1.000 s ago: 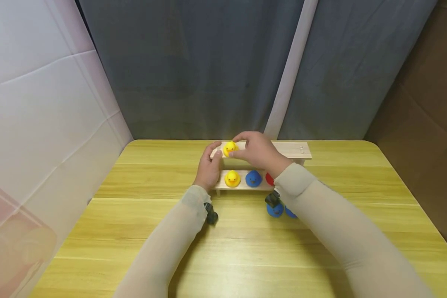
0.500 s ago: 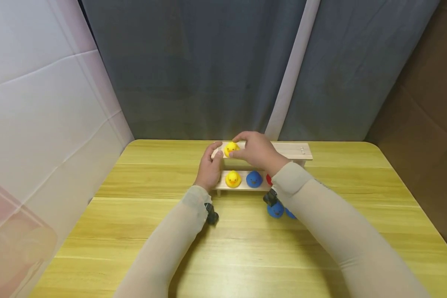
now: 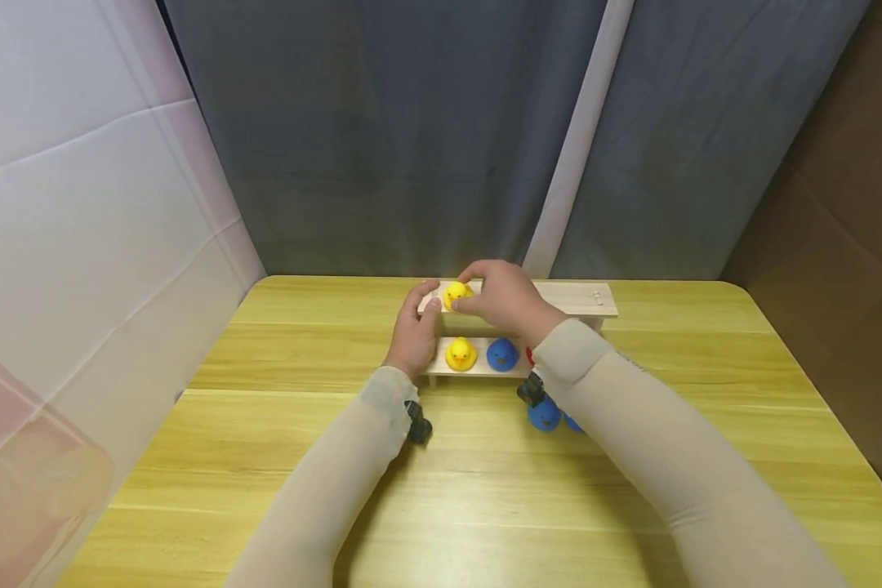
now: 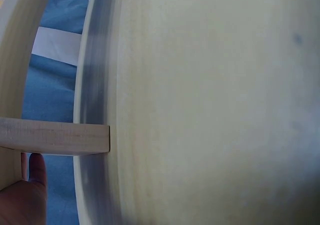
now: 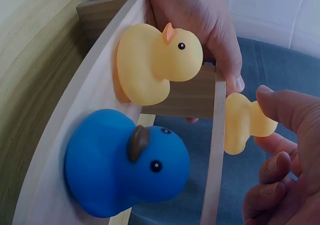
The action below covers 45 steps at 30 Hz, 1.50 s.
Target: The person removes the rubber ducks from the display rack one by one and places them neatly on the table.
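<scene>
A two-tier wooden display rack (image 3: 573,299) stands at the back of the table. My left hand (image 3: 412,333) grips the left end of its upper shelf, thumb in front; the left wrist view catches only part of this hand at lower left. On the upper shelf near that end is a yellow rubber duck (image 5: 239,125), pinched between thumb and fingers of my right hand (image 3: 507,298). The lower shelf bears another yellow rubber duck (image 5: 145,65) and a blue rubber duck (image 5: 120,160). Beside them, something red (image 3: 530,356) is mostly hidden behind my right arm.
Two more blue ducks, one of them in plain sight as a blue duck (image 3: 545,415), sit on the wooden table (image 3: 441,506) before the rack, partly covered by my right sleeve. A grey curtain (image 3: 382,147) hangs behind the table.
Both hands keep their places on the rack and the yellow duck. My right forearm has shifted slightly left and covers more of the red thing.
</scene>
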Tool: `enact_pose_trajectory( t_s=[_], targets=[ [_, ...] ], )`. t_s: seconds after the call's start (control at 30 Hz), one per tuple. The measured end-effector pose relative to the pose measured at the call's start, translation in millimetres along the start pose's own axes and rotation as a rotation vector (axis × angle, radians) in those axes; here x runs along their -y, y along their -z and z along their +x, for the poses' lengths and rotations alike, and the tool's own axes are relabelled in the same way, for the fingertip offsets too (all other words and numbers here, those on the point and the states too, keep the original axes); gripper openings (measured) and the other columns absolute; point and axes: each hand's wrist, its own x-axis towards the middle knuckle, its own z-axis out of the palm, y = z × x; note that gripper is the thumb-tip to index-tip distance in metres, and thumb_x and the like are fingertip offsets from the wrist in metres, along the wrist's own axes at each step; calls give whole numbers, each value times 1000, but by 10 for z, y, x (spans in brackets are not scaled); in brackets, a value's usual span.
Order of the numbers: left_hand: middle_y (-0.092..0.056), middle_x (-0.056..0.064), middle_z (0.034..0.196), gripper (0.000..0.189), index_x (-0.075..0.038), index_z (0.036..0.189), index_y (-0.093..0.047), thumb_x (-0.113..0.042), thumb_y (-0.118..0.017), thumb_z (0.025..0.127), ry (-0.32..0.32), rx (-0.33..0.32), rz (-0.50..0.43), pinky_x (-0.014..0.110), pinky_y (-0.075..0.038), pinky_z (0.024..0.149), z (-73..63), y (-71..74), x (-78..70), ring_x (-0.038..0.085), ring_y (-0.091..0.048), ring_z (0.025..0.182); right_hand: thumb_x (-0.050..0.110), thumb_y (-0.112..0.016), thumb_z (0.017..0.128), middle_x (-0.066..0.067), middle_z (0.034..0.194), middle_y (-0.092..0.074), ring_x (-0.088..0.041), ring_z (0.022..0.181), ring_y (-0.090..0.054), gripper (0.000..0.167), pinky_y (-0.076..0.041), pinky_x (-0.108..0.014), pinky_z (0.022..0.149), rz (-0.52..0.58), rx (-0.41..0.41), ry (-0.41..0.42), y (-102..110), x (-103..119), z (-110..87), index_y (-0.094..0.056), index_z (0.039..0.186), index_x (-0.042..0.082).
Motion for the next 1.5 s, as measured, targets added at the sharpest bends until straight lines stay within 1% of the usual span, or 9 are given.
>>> enact_pose_trajectory(
  t_s=[0.1, 0.17, 0.27, 0.43, 0.6, 0.9, 1.07, 1.33, 1.5],
  targets=[
    [-54, 9, 144, 40, -26, 153, -49, -31, -43, 114, -6, -2, 3, 35, -45, 89, 3, -8, -3, 35, -58, 95, 34, -83, 91, -6, 87, -61, -25, 81, -56, 44, -49, -36, 74, 12, -4, 0, -10, 7, -1, -70, 129, 16],
    [-57, 15, 133, 40, -26, 153, -49, -31, -43, 114, -9, -2, 5, 34, -45, 84, 2, -13, -8, 29, -55, 84, 34, -84, 91, -6, 83, -60, -25, 79, -55, 44, -50, -37, 75, 18, -5, -3, -17, 13, -3, -71, 128, 16],
    [-58, 19, 124, 40, -26, 153, -49, -32, -43, 114, -6, 2, 6, 32, -45, 81, 5, -19, -7, 23, -51, 78, 32, -84, 91, -4, 81, -64, -24, 77, -57, 43, -51, -38, 80, 18, -8, -7, -17, 23, -6, -71, 127, 15],
    [-55, 10, 139, 41, -26, 153, -49, -32, -43, 113, 5, 3, -5, 33, -45, 88, 4, -20, -8, 34, -59, 99, 33, -83, 91, -3, 89, -68, -24, 81, -58, 43, -52, -38, 83, -8, 0, -4, 12, 38, -18, -71, 129, 15],
    [-57, 14, 137, 41, -25, 153, -49, -31, -44, 113, 6, -2, -24, 36, -46, 90, 3, -27, -11, 42, -60, 108, 36, -83, 91, -3, 97, -65, -24, 86, -57, 44, -51, -36, 77, -42, 4, 5, 72, 62, -57, -71, 129, 17],
    [-52, 11, 151, 41, -23, 153, -49, -32, -44, 113, -15, -4, 10, 40, -45, 94, 17, -37, -5, 38, -57, 106, 36, -83, 91, -6, 84, -57, -24, 74, -52, 42, -42, -33, 63, -72, 28, 19, 161, 79, -227, -72, 127, 17],
    [-52, 10, 151, 42, -21, 153, -50, -31, -46, 112, -25, -11, 10, 40, -44, 96, 37, -31, 16, 29, -55, 102, 38, -83, 90, -7, 79, -54, -23, 65, -48, 40, -37, -32, 56, -62, 55, 5, 193, 66, -351, -73, 124, 20],
    [-47, 10, 157, 45, -18, 155, -48, -32, -45, 112, -27, -9, 19, 50, -42, 112, 70, -11, 39, 29, -55, 123, 36, -84, 89, -2, 67, -50, -19, 56, -44, 35, -34, -30, 52, -69, 74, 60, 194, 20, -527, -75, 119, 19],
    [-48, 10, 157, 43, -21, 154, -50, -31, -46, 112, -25, -17, 19, 51, -42, 114, 69, -11, 33, 30, -56, 124, 35, -86, 88, -3, 67, -53, -20, 57, -46, 38, -37, -31, 53, -47, 94, 90, 199, -23, -642, -76, 120, 17]
  ],
)
